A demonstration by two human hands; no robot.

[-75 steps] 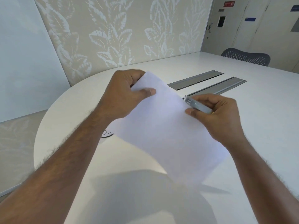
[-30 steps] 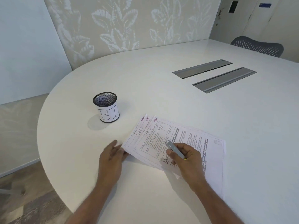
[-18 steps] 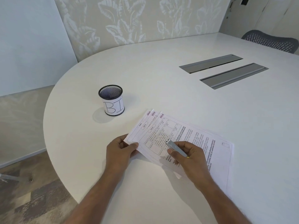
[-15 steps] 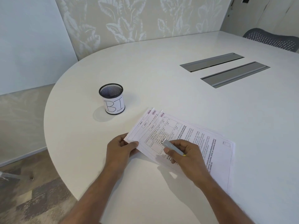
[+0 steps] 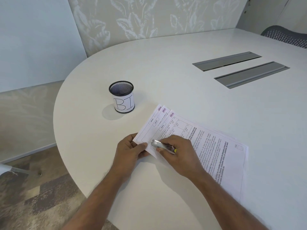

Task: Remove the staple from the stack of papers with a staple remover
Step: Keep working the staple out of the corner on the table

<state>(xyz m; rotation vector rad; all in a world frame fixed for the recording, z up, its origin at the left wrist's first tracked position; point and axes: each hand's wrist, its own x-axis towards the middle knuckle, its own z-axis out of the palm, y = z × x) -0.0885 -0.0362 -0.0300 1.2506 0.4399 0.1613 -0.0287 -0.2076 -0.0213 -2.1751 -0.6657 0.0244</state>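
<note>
A stack of printed papers [image 5: 214,146] lies fanned on the white table [image 5: 166,72], printed side up. My left hand [image 5: 131,150] pinches the stack's near left corner between thumb and fingers. My right hand [image 5: 179,151] is closed around a slim silver staple remover [image 5: 162,144] with a yellow end. Its tip rests on the paper just beside my left thumb. The staple itself is too small to make out.
A black mesh cup [image 5: 122,96] with a white label marked "BI" stands behind and to the left of the papers. Two grey cable hatches [image 5: 240,68] are set into the table at the back right. A grey mesh chair [image 5: 285,35] stands at the far right edge.
The papers went from held in the air to lying on the table. My left hand took hold of the near corner, and my right hand slid the staple remover left towards it.
</note>
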